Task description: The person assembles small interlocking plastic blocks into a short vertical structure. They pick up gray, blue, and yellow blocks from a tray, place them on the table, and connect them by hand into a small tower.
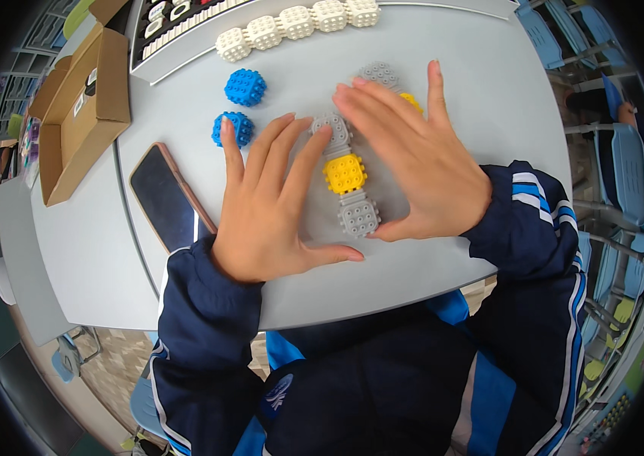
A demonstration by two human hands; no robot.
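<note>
A pale grey table (451,114) carries a column of studded cubes (346,178), grey, yellow, grey, between both hands. The left hand (269,205) lies flat, fingers spread, gripping nothing; the right hand (413,163) stands edge-on beside the column, fingers straight. Two blue cubes (240,106), a dark phone (164,197), a cardboard box (83,106) and white cubes (295,24) sit nearby; blue chairs (626,167) line the right

A pale grey table (489,91) with rounded corners fills the view under even, bright light. Beyond the fingertips sits a tray (156,64). Left of the fingers lies an open cardboard box (83,114). Blue chairs (629,175) line the right side, and patterned tile floor (121,357) shows below.
</note>
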